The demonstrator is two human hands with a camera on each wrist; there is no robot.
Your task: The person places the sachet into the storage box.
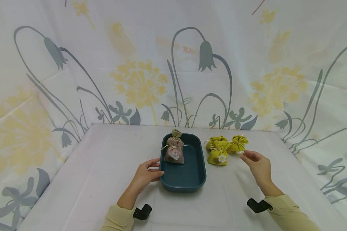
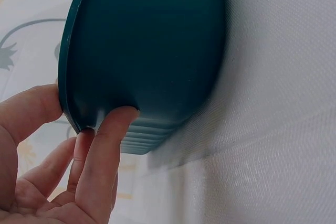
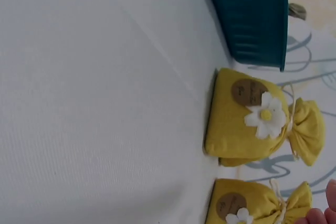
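Note:
My left hand grips the left rim of a dark teal plastic tray, thumb on one side of the wall and fingers on the other. Inside the tray stands a mauve drawstring pouch with a white flower, and an olive pouch top shows behind it. To the right of the tray, a yellow drawstring pouch stands in front of another yellow pouch. My right hand is beside the rightmost yellow pouch, its fingertips close to the flower and tied neck, fingers loosely bent.
A white cloth covers the table. Behind it and at the sides hangs a white curtain printed with grey and yellow flowers. Black wrist mounts sit at both sleeves.

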